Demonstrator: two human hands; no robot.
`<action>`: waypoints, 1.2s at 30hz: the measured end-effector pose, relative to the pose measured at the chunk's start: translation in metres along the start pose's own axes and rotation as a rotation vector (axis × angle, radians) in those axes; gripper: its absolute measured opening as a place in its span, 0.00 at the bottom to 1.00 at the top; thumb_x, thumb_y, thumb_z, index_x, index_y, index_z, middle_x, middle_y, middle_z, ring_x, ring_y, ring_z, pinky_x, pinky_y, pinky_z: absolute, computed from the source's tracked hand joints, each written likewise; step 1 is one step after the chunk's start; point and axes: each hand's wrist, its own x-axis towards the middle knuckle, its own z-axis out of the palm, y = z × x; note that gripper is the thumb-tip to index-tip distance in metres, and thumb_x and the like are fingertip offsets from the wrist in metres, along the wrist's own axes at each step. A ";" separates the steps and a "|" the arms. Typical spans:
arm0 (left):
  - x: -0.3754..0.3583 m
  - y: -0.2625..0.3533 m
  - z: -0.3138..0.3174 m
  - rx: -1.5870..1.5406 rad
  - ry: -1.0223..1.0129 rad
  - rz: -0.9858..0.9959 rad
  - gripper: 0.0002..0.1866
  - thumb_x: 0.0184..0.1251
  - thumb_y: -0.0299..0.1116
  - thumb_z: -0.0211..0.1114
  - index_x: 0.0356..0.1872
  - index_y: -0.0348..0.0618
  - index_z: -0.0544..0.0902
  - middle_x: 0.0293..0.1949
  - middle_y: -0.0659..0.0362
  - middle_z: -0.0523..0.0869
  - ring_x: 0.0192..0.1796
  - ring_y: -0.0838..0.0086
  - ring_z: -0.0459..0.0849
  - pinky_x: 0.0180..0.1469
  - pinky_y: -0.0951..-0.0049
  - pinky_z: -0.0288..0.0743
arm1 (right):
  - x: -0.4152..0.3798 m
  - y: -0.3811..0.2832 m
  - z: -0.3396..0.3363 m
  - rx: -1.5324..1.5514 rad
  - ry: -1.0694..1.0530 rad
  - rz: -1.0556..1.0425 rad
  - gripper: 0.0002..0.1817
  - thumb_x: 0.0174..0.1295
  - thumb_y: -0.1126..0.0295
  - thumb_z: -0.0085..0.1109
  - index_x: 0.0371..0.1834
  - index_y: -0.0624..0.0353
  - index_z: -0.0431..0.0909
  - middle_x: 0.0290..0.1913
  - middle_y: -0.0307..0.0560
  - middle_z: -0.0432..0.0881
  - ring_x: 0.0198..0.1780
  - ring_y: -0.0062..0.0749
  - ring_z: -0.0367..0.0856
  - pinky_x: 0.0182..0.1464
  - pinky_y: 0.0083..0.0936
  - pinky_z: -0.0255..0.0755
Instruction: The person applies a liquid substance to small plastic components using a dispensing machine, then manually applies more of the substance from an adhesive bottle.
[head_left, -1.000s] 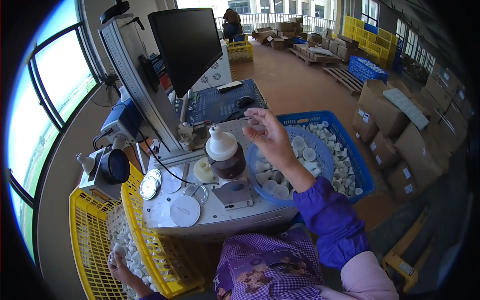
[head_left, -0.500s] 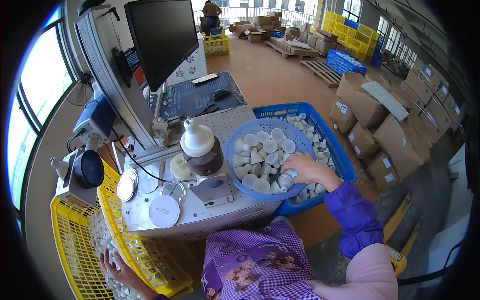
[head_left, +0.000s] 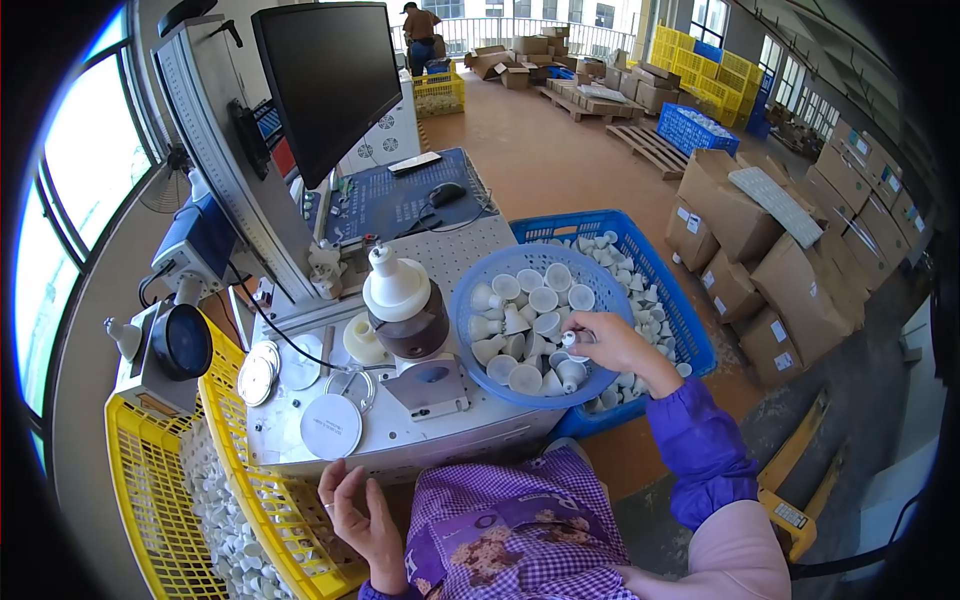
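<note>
Over the right side of a round blue basket [head_left: 468, 370] full of white bulb-shaped parts [head_left: 543, 299], my right hand [head_left: 612, 345] is closed on one white part [head_left: 571, 340] by its metal end. My left hand [head_left: 362, 515] is in the air between the bench's front edge and the purple checked apron, fingers apart, holding nothing. Left of the basket, a large white bulb piece [head_left: 396, 285] sits on a dark round holder on the bench [head_left: 470, 255]. White discs [head_left: 331, 426] lie on the bench's left part.
Under the round basket is a blue crate [head_left: 700, 345] of white parts. Yellow crates [head_left: 150, 490] of parts stand at lower left. A monitor [head_left: 325, 80] hangs above the bench. Cardboard boxes [head_left: 735, 205] are piled at right. Another person [head_left: 420, 35] stands far back.
My left hand has moved right, from over the yellow crate to before the bench. My right hand has risen slightly, with a part in its fingertips. The view has shifted a little.
</note>
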 end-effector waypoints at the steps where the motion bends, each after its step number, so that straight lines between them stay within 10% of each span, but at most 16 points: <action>1: -0.004 0.006 0.004 0.004 -0.069 0.021 0.11 0.57 0.16 0.60 0.42 0.34 0.80 0.56 0.50 0.72 0.58 0.65 0.73 0.58 0.69 0.67 | -0.002 -0.001 0.002 0.241 0.031 -0.020 0.11 0.54 0.75 0.61 0.41 0.59 0.77 0.47 0.52 0.80 0.49 0.42 0.80 0.51 0.34 0.72; 5: -0.001 0.026 0.021 -0.032 -0.155 0.066 0.12 0.52 0.17 0.63 0.39 0.38 0.83 0.52 0.51 0.76 0.53 0.66 0.75 0.53 0.70 0.69 | -0.003 -0.012 0.013 0.678 0.083 -0.109 0.13 0.63 0.80 0.53 0.51 0.58 0.72 0.49 0.39 0.77 0.50 0.22 0.76 0.53 0.23 0.70; 28: 0.157 0.098 0.120 0.160 -0.175 0.303 0.20 0.53 0.35 0.72 0.46 0.36 0.83 0.55 0.54 0.75 0.62 0.60 0.64 0.63 0.63 0.60 | 0.017 -0.111 0.007 1.077 0.345 -0.366 0.12 0.62 0.70 0.63 0.44 0.58 0.72 0.48 0.41 0.79 0.47 0.20 0.75 0.50 0.19 0.71; 36: 0.150 0.090 0.081 -0.583 -0.085 0.029 0.10 0.60 0.29 0.68 0.42 0.38 0.83 0.41 0.61 0.83 0.44 0.76 0.78 0.49 0.74 0.72 | 0.071 -0.178 0.002 0.874 0.382 -0.480 0.17 0.58 0.63 0.67 0.46 0.61 0.79 0.40 0.40 0.82 0.41 0.20 0.77 0.45 0.21 0.70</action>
